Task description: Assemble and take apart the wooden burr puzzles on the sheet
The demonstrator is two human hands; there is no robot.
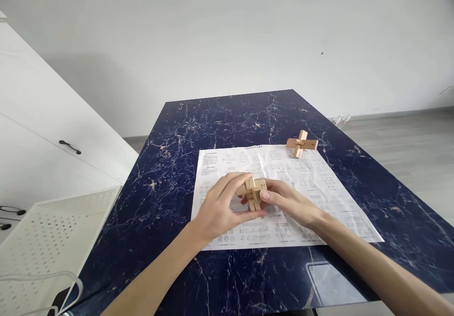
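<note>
Between my two hands sits a light wooden interlocking puzzle [252, 197], made of several notched blocks, just above the printed sheet. My left hand [222, 205] grips it from the left, thumb along the lower edge and fingers over the top. From the right, my right hand [283, 200] presses its thumb against the front of the puzzle, with the other fingers mostly hidden behind. Beyond my hands, a second wooden piece [301, 144], formed of crossed blocks, rests on the sheet's far right corner. The white instruction sheet [294, 183] carries rows of small diagrams and text.
The dark blue marbled table [184, 127] stands near a pale wall. A flat rectangular object [333, 283] lies at the front right edge, partly behind my right forearm. At left are white cabinets [53, 127], a perforated white surface [53, 231] and a white cable [76, 278].
</note>
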